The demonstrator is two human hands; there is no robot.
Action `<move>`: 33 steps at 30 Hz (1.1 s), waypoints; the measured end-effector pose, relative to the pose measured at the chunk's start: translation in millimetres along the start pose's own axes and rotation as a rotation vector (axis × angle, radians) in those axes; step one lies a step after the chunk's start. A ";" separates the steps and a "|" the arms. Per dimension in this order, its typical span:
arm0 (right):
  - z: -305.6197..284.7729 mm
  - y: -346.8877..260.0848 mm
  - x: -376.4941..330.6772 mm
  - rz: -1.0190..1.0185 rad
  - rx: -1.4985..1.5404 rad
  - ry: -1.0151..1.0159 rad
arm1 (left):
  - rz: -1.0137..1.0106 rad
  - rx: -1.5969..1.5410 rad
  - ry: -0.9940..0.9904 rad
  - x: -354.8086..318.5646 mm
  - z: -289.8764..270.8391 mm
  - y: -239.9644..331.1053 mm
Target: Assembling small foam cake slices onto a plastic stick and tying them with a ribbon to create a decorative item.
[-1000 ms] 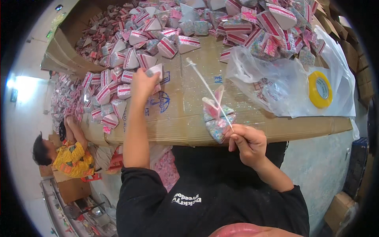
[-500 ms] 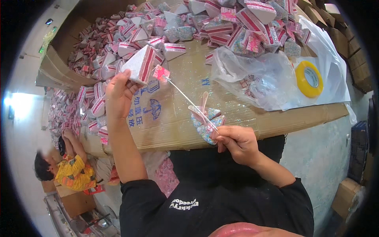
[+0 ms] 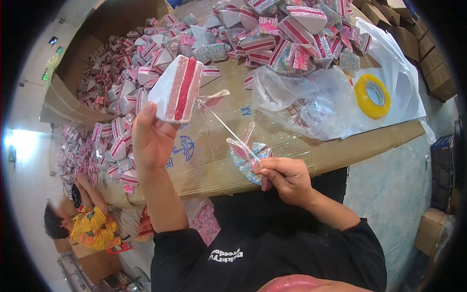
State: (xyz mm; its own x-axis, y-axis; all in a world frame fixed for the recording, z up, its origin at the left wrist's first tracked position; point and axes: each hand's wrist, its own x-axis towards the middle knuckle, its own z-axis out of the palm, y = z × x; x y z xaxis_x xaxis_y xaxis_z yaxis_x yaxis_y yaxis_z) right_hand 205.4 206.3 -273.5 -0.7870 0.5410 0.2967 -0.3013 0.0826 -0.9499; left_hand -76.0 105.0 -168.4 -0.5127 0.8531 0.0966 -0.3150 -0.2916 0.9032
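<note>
My left hand [image 3: 154, 138] grips a toy cake slice [image 3: 184, 90] from below, its red, pink and white striped side turned to view. A small pink tag [image 3: 214, 99] stands out beside the slice. From near the tag a thin white cord [image 3: 228, 130] runs taut down to my right hand [image 3: 288, 177], whose thumb and fingers pinch its end. Just left of the right fingers are a blue-speckled cake piece [image 3: 242, 168] and pale pink tag-like strips [image 3: 239, 146]; whether they are joined to the cord I cannot tell.
Piles of similar cake slices [image 3: 287, 36] cover the far side of the cardboard surface [image 3: 340, 151] and fill a large carton [image 3: 73, 97] at left. A clear plastic bag [image 3: 306, 104] and a yellow tape roll [image 3: 372, 96] lie at right. Another person [image 3: 95, 226] sits at lower left.
My left hand has turned the slice so that its striped side faces me more, and the tag has swung edge-on. My right hand has shifted slightly left, still pinching the cord.
</note>
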 end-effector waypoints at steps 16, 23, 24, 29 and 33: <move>5.5 9.2 9.4 0.108 0.352 0.103 | 0.015 -0.289 -0.003 -75.4 -4.1 -100.1; -0.4 11.8 13.9 -0.017 0.218 0.102 | -0.197 -0.260 0.112 -88.7 5.1 -116.7; -0.3 13.6 14.1 -0.017 0.221 0.088 | -0.223 -0.253 0.165 -86.1 3.9 -114.8; 3.1 13.8 14.5 -0.020 0.186 0.060 | -0.296 -0.018 0.196 -88.1 -31.8 -95.3; 3.7 10.0 16.0 -0.023 0.219 0.081 | -0.086 0.714 0.513 -39.6 -70.8 -75.1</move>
State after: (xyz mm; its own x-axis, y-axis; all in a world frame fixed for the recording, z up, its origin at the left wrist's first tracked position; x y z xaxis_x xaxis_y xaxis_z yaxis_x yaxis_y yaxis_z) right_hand 187.8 212.7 -277.9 -0.7357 0.6069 0.3009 -0.4351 -0.0829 -0.8966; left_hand -88.6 62.6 -269.7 -0.8595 0.5103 -0.0287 0.1168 0.2507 0.9610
